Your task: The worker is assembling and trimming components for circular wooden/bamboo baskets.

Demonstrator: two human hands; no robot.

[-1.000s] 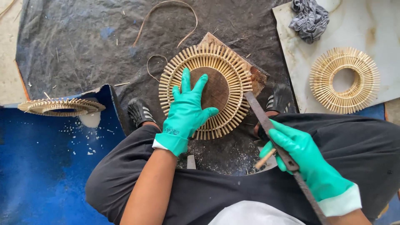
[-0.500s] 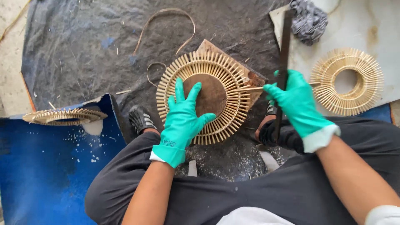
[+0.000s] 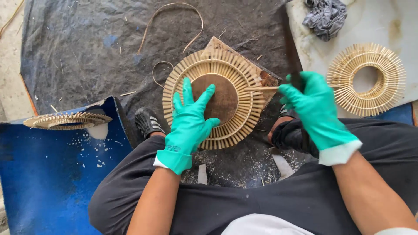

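A round ring of pale bamboo slats [image 3: 215, 99] is being pressed flat onto a wooden block [image 3: 265, 79] by the open left hand [image 3: 189, 124]; a dark blade [image 3: 291, 52] is being gripped upright by the right hand [image 3: 315, 109]; 1 protruding slat is seemingly being trimmed (2 similar rings are lying nearby).

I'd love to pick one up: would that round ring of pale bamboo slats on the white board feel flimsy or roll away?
The round ring of pale bamboo slats probably feels light, being thin slats around an open centre. It lies flat on the white board, so rolling seems unlikely. The fine slat tips look likely to snap if squeezed.
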